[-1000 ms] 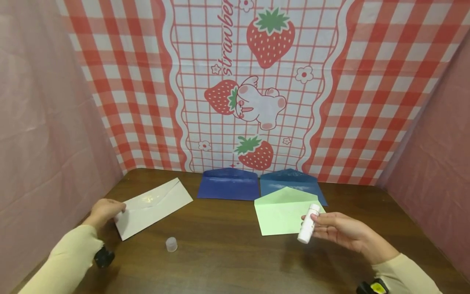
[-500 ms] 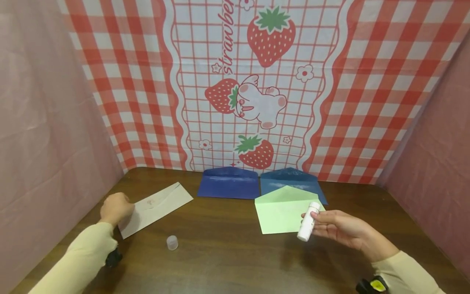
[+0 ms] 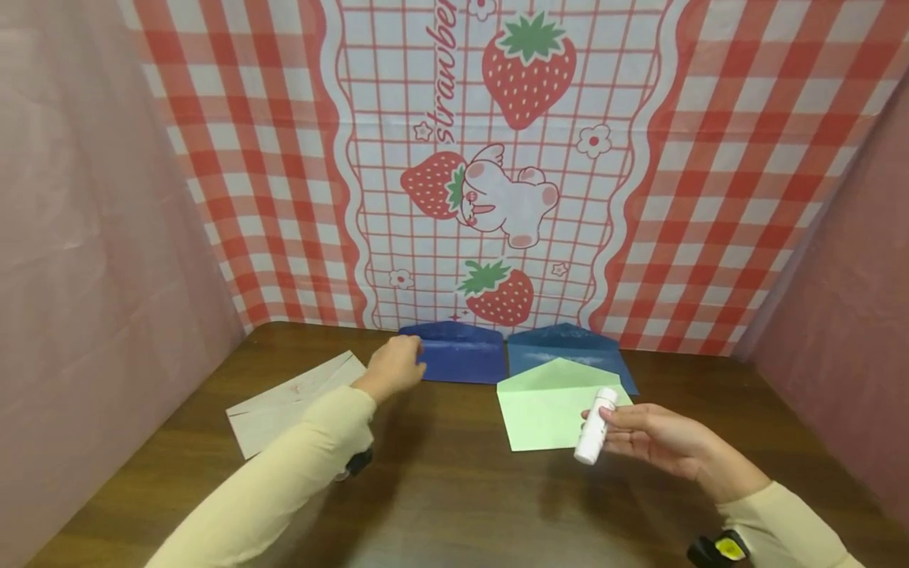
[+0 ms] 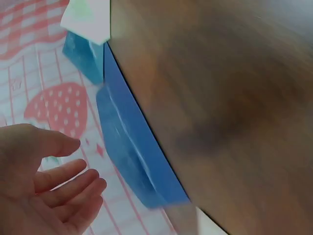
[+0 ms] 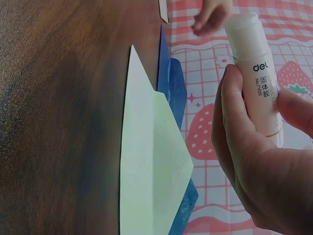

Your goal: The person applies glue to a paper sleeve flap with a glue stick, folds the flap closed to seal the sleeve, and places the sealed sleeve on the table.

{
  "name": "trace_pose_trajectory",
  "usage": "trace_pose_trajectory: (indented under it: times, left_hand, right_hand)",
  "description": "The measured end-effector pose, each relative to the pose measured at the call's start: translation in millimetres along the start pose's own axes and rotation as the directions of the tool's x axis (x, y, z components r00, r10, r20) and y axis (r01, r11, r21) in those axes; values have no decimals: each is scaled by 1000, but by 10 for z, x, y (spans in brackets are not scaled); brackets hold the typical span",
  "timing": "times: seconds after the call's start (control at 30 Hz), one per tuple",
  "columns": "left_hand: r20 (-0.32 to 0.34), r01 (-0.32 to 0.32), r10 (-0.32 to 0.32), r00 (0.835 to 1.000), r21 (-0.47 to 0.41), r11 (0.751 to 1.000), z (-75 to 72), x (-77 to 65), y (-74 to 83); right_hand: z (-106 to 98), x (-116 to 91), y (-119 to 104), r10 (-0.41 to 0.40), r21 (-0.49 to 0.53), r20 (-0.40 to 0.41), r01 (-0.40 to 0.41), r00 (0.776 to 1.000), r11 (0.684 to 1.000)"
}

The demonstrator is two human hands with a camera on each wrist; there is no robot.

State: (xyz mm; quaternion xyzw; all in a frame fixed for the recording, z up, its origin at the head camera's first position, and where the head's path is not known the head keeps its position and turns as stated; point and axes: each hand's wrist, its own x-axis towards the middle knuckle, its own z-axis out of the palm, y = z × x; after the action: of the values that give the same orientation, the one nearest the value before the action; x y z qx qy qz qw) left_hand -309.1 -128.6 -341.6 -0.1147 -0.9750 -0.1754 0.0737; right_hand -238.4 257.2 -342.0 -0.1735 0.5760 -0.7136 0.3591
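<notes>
"What is the right hand (image 3: 656,442) holding?"

"A white glue stick (image 3: 595,426), gripped between the thumb and the other fingers. It's tilted, held up in front of the lower right part of the pale green envelope (image 3: 536,418). From the right wrist you can read 'del' and some Chinese characters on it."

"And the left hand (image 3: 394,367)?"

"Nothing in it. The left wrist view shows the fingers loosely bent, the thumb well apart from them. In the head view it covers the left edge of the dark blue envelope (image 3: 465,363); the left wrist view shows a gap between them."

"How do the envelopes lie on the surface (image 3: 461,505)?"

"The blue one is at the back, flap unfolded, whitish streaks along the fold. Just to its right is the teal envelope (image 3: 561,339), also smeared with white, its lower part covered by the green one. The green flap points away from the person."

"Anything else over on the left?"

"A white envelope (image 3: 277,402) lying at a slant, its flap folded down, partly hidden by the left sleeve (image 3: 298,457). Behind everything hangs a red-and-white strawberry cloth (image 3: 490,189)."
</notes>
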Motion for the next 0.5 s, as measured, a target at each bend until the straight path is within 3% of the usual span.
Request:
trace_pose_trajectory:
  times: [0.2, 0.33, 0.5]
  left_hand:
    - [64, -57, 60, 996, -49, 997, 227, 249, 361]
    - [107, -86, 100, 989, -124, 989, 383, 317, 514]
    - [140, -113, 134, 981, -148, 983, 579, 366, 700]
  right_hand:
    - [-5, 19, 10, 3, 27, 11, -3, 1000, 1000]
    - [9, 48, -2, 14, 14, 1, -14, 1000, 1000]
    - [14, 86, -5, 14, 5, -16, -14, 1000, 1000]
